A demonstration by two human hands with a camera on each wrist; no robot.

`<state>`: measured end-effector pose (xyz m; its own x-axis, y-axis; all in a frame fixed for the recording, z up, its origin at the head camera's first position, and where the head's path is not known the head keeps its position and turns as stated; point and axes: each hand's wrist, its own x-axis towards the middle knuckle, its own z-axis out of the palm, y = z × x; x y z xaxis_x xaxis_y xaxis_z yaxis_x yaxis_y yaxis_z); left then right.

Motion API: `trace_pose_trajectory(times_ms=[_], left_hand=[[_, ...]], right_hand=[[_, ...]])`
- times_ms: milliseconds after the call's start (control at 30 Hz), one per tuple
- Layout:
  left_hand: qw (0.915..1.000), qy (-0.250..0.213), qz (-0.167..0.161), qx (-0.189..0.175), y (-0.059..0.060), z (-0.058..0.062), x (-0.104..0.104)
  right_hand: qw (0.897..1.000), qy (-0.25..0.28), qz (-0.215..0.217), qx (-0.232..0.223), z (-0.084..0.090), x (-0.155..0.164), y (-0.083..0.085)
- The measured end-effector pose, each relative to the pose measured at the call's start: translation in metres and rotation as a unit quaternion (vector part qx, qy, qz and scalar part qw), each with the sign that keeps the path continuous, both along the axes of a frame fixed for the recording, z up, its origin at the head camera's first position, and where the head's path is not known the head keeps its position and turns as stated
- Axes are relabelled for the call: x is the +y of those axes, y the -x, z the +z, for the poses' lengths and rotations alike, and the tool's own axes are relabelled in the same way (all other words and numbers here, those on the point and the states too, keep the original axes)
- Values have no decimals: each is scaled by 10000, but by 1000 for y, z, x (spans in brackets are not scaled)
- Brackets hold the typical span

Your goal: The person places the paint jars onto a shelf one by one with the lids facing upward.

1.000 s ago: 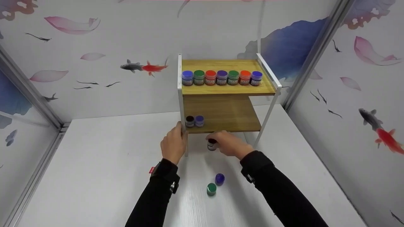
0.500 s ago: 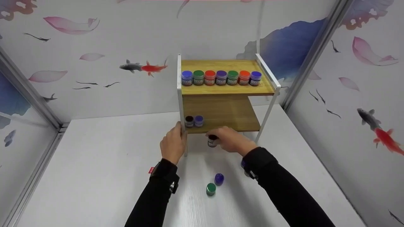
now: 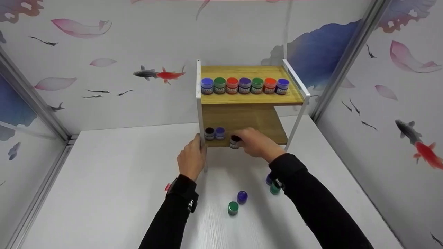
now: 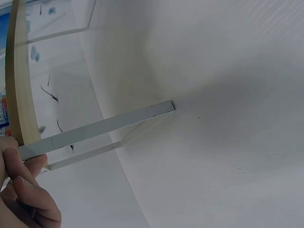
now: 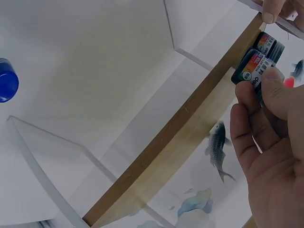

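In the head view my right hand (image 3: 256, 143) pinches a small dark-lidded paint jar (image 3: 234, 142) between thumb and fingers. That jar is upright at the front edge of the lower board (image 3: 249, 121) of a two-tier rack; whether it touches the wood I cannot tell. Left of it, a dark-lidded jar (image 3: 209, 134) and a purple-lidded jar (image 3: 220, 133) stand side by side on the board. The right wrist view shows the held jar (image 5: 256, 69) with its printed label. My left hand (image 3: 191, 157) grips the rack's white front-left leg (image 4: 104, 127).
Along the upper board (image 3: 249, 99) runs a row of several jars with blue, green, red and purple lids. A blue jar (image 3: 242, 197) and a green jar (image 3: 233, 208) stand on the white table; another green jar (image 3: 274, 189) is beside my right sleeve. Patterned walls enclose the table.
My right hand has raised the dark-lidded jar from below the lower board's front edge up to that edge. My left hand has stayed on the leg. More table jars show beside the right sleeve.
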<state>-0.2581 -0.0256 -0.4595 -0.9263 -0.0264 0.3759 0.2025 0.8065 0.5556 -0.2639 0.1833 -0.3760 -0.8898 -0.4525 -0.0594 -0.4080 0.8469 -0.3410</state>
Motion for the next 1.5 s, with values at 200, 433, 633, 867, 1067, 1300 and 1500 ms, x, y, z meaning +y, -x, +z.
trace_pose_trajectory(times_ms=[200, 433, 633, 867, 1067, 1300, 1500], left_hand=[[10000, -24, 5, -69, 1, -1, 0], [9999, -43, 65, -111, 0, 1, 0], [10000, 46, 74, -20, 1, 0, 0], [9999, 43, 82, -43, 1, 0, -1], [9999, 19, 51, -150, 1, 1, 0], [9999, 15, -2, -122, 0, 0, 1], [10000, -48, 2, -68, 1, -1, 0]], right_hand=[[9993, -117, -261, 241, -2, -4, 8], [9985, 17, -391, 394, -11, -8, 15], [9979, 88, -540, 359, -16, -10, 19], [9975, 229, -467, 474, -19, -14, 23], [9975, 169, -496, 465, -19, -15, 27], [9978, 124, -548, 341, -21, -16, 29], [9981, 104, -484, 361, -21, -17, 30]])
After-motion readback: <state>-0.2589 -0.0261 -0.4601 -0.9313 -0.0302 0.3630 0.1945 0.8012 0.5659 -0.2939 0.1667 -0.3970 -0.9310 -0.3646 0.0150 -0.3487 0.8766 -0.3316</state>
